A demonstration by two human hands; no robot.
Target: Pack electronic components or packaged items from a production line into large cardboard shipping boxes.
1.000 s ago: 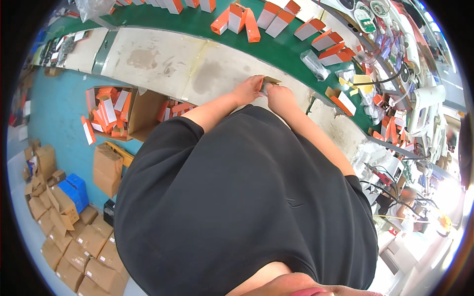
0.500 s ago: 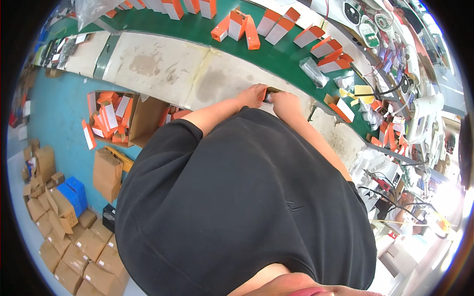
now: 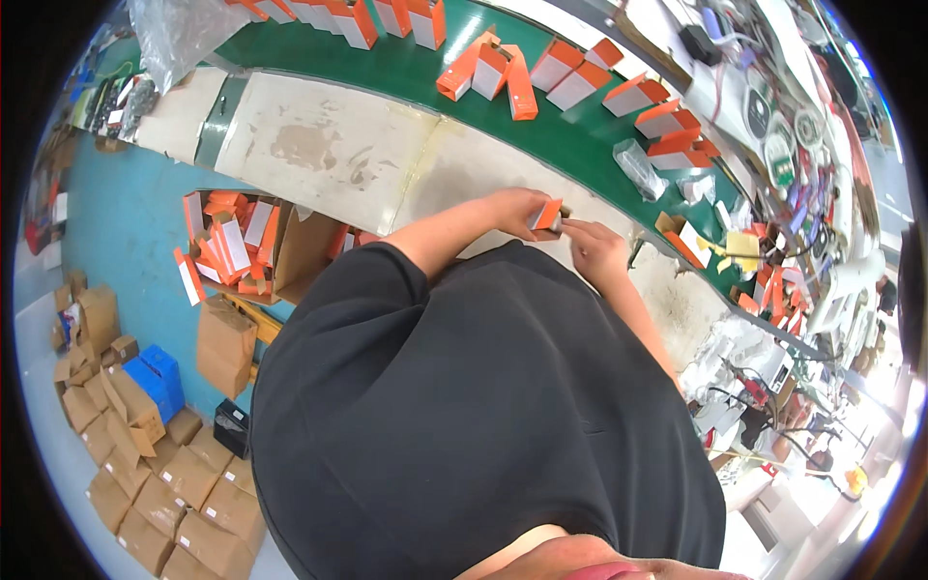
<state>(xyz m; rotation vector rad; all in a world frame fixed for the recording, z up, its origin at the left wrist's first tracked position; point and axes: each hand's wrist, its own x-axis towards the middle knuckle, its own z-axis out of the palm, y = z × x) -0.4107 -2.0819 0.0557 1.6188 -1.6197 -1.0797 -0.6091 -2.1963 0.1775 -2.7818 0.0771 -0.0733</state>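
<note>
We look down on a pale, stained worktable (image 3: 329,145) edged by a green conveyor belt (image 3: 580,145) carrying orange-and-white boxes (image 3: 503,70). Our left hand (image 3: 517,210) grips a small orange-and-white carton (image 3: 547,217) just past our black shirt (image 3: 464,425). Our right hand (image 3: 597,253), at four o'clock from the carton, pinches its end with the fingertips. At nine o'clock, an open cardboard bin (image 3: 290,253) holds more cartons.
</note>
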